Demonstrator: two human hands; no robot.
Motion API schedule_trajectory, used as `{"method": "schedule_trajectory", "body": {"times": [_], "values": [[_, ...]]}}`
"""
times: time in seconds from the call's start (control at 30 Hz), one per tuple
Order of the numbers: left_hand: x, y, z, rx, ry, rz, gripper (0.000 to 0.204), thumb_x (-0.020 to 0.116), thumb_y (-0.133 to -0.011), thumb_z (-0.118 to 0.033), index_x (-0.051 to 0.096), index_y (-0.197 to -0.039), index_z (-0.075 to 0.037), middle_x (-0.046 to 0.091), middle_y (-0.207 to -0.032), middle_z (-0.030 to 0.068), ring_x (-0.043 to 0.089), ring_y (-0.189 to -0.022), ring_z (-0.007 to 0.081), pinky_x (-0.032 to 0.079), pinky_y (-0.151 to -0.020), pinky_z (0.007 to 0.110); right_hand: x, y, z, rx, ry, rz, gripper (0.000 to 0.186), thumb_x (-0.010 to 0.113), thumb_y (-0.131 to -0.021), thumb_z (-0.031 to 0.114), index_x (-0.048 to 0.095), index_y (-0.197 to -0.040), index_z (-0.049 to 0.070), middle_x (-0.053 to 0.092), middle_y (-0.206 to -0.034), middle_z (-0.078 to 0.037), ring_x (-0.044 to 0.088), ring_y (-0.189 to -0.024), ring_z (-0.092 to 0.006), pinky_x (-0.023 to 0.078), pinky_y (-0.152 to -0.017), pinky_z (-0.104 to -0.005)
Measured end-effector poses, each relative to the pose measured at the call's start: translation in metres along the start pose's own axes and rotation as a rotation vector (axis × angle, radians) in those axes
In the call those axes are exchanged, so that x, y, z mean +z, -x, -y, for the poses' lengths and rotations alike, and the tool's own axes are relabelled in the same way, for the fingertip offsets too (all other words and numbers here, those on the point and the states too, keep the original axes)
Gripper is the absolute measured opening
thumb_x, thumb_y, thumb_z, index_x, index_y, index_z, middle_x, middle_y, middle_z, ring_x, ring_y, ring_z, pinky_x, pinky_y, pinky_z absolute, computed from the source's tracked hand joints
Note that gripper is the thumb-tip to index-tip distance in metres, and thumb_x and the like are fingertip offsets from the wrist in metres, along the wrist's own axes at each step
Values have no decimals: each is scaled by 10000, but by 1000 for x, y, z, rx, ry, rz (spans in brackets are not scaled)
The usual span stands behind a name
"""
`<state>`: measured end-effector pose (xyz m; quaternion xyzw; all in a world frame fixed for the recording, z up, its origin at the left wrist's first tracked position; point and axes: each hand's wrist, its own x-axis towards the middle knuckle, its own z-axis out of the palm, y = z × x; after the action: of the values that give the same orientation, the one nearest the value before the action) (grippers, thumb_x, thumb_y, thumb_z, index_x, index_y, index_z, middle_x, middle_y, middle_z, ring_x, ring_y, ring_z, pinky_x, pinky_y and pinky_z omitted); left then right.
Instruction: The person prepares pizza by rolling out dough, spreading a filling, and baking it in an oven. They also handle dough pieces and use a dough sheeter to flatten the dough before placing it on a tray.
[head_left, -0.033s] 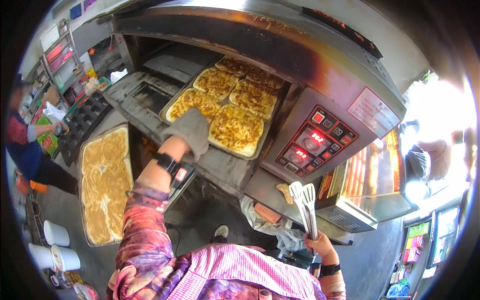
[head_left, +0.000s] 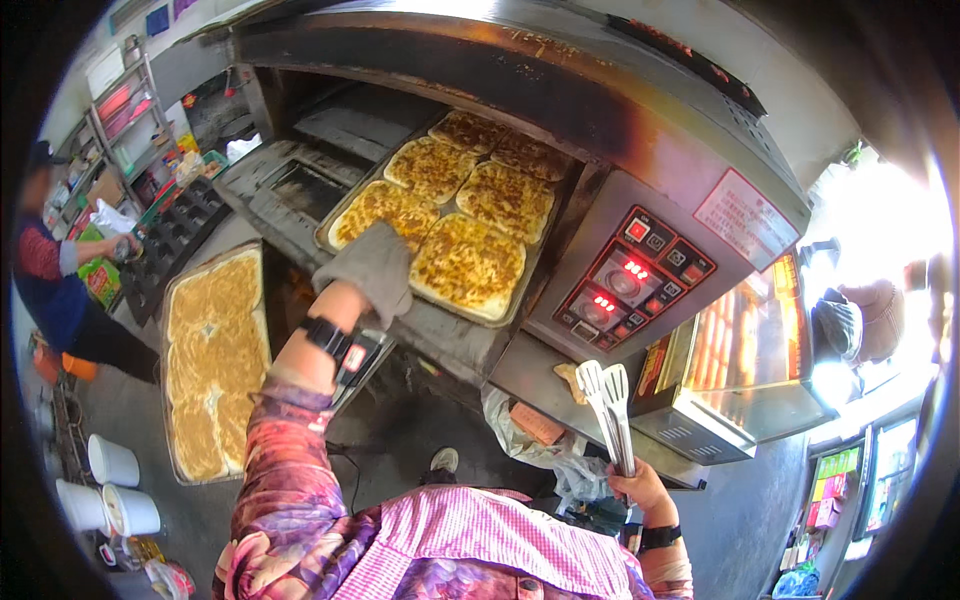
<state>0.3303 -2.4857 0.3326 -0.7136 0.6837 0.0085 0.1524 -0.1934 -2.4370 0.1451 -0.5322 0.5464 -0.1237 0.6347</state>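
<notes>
My left hand (head_left: 374, 272), covered by a grey cloth, grips the near edge of a metal baking tray (head_left: 493, 322) at the oven mouth. Its fingers are hidden under the cloth. Several square flatbreads (head_left: 467, 262), browned on top in patches, lie in the tray, part of which is still inside the oven (head_left: 440, 65). Lower right, my right hand (head_left: 642, 487) is closed around the handle of metal tongs (head_left: 613, 410). The slotted ends of the tongs point up, away from the bread.
Left of my arm stands a second tray of pale dough (head_left: 215, 365). The oven's lit control panel (head_left: 633, 280) is to the right, beside a glass warming case (head_left: 740, 350). A co-worker (head_left: 60, 260) stands far left near a dark moulded pan (head_left: 170, 240). White buckets (head_left: 112, 462) are on the floor.
The baking tray has slid slightly toward me, with my covered left hand on its edge. My right hand and the tongs have hardly moved.
</notes>
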Motion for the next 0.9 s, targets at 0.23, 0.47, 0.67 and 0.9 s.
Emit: {"method": "schedule_trajectory", "body": {"times": [0.23,0.47,0.67,0.9], "values": [[91,192,-48,-139,368,-1144,218,659,-637,-173,600,-760,-2,612,-858,128,559,-902,290,444,-829,353,9,33,-24,-152,72,208,292,658,-743,101,557,-1007,28,537,-733,-4,524,-610,-107,432,-553,-253],[150,272,-106,-731,1799,-919,517,620,-810,-174,518,-1308,-78,571,-1258,85,511,-1179,170,373,-1023,293,50,54,-2,-27,461,385,334,672,-820,254,564,-1023,11,552,-644,-18,538,-524,-108,416,-461,-248],[209,298,-105,-497,2068,-596,494,498,-886,-204,433,-1366,-107,473,-1365,44,414,-1272,137,282,-1084,315,99,57,39,-11,801,466,438,647,-828,345,539,-1083,5,576,-623,-58,580,-518,-154,443,-463,-262],[197,225,-148,-519,2851,-454,448,684,-840,-272,541,-1234,-114,604,-1197,38,534,-1113,138,395,-972,382,136,47,71,-107,697,459,331,616,-845,296,554,-1061,53,564,-654,-4,545,-523,-102,435,-456,-254]]}}
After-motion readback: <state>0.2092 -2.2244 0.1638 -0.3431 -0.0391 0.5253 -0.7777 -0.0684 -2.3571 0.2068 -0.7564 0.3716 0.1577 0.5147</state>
